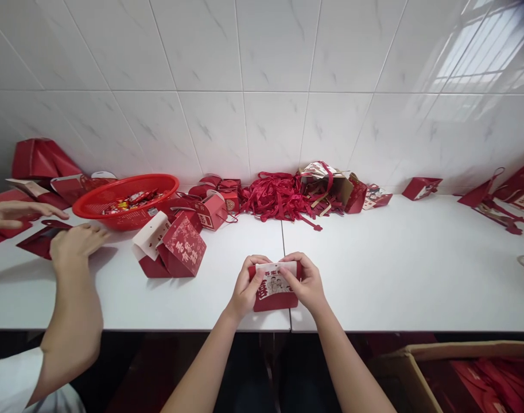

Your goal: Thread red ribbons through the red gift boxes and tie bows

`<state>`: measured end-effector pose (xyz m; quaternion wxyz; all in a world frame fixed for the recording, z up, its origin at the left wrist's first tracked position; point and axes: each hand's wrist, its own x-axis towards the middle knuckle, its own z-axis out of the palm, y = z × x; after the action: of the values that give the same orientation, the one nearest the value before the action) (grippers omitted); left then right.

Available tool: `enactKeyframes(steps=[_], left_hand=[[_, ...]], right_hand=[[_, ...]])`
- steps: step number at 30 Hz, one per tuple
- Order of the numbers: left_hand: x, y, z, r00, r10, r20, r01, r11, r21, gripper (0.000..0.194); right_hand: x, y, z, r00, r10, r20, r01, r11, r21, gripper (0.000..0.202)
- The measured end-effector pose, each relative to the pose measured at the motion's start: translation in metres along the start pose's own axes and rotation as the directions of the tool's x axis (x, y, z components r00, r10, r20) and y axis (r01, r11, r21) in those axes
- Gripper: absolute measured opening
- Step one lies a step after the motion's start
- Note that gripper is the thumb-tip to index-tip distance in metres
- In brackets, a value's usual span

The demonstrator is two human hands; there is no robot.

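Observation:
Between my two hands stands a small red gift box with a white printed flap folded over its front, near the table's front edge. My left hand grips its left side, the thumb pressing on the flap. On the opposite side my right hand holds it, thumb also on the flap and fingers behind. The box's back is hidden. Beyond it lies a tangled heap of red ribbons. To the left, red gift boxes with printed characters stand together.
A red plastic basket of wrapped sweets stands at the back left. At far left a co-worker's hands are over a dark red box. An open carton with red items sits below the table's right front edge. Tiled wall rises behind.

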<state>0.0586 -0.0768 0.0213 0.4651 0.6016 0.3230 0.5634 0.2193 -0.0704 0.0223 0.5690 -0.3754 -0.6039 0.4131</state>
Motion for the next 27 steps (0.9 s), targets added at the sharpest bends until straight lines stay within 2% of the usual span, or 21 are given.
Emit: enactKeyframes(steps=[5, 10, 13, 16, 17, 19, 21, 22, 24, 26, 27], left_hand=[[0.0, 0.003, -0.002, 1.0, -0.008, 0.026, 0.007, 1.0, 0.023, 0.017], [-0.006, 0.006, -0.003, 1.0, 0.011, -0.018, -0.008, 0.992, 0.129, 0.019], [-0.009, 0.009, -0.003, 0.995, 0.028, -0.094, -0.009, 0.981, 0.195, 0.023], [-0.01, 0.012, -0.003, 0.974, -0.051, -0.222, 0.105, 0.965, 0.239, 0.024], [-0.01, 0.013, -0.003, 0.964, -0.085, -0.253, 0.147, 0.959, 0.241, 0.024], [-0.01, 0.014, -0.004, 0.948, -0.134, -0.29, 0.206, 0.951, 0.233, 0.022], [-0.009, 0.015, -0.004, 0.936, -0.162, -0.311, 0.239, 0.944, 0.227, 0.022], [-0.009, 0.015, -0.004, 0.931, -0.175, -0.322, 0.253, 0.942, 0.221, 0.022], [-0.009, 0.016, -0.003, 0.919, -0.197, -0.341, 0.276, 0.94, 0.2, 0.022], [-0.009, 0.018, -0.002, 0.916, -0.2, -0.349, 0.277, 0.942, 0.188, 0.021], [-0.009, 0.019, -0.001, 0.914, -0.192, -0.357, 0.271, 0.944, 0.188, 0.02]], right_hand=[[-0.001, -0.003, 0.001, 0.999, -0.024, -0.024, 0.024, 1.0, -0.005, 0.014], [-0.003, -0.006, 0.005, 0.999, -0.041, -0.028, 0.041, 0.999, -0.006, 0.01], [-0.007, -0.007, 0.012, 0.999, -0.047, -0.011, 0.047, 0.999, -0.002, 0.009], [-0.005, -0.008, 0.016, 0.999, -0.053, 0.004, 0.053, 0.999, 0.012, 0.011], [-0.002, -0.008, 0.016, 0.998, -0.047, 0.029, 0.046, 0.999, 0.018, 0.014], [0.012, -0.003, 0.01, 0.987, -0.022, 0.158, 0.018, 1.0, 0.025, 0.027], [0.034, 0.008, 0.0, 0.965, 0.031, 0.261, -0.031, 0.999, -0.004, 0.048], [0.048, 0.017, -0.006, 0.961, 0.068, 0.268, -0.061, 0.998, -0.034, 0.059], [0.077, 0.041, -0.02, 0.985, 0.119, 0.126, -0.107, 0.989, -0.1, 0.069], [0.102, 0.069, -0.034, 0.988, 0.14, -0.071, -0.15, 0.972, -0.181, 0.057], [0.112, 0.083, -0.041, 0.975, 0.14, -0.174, -0.178, 0.957, -0.229, 0.049]])
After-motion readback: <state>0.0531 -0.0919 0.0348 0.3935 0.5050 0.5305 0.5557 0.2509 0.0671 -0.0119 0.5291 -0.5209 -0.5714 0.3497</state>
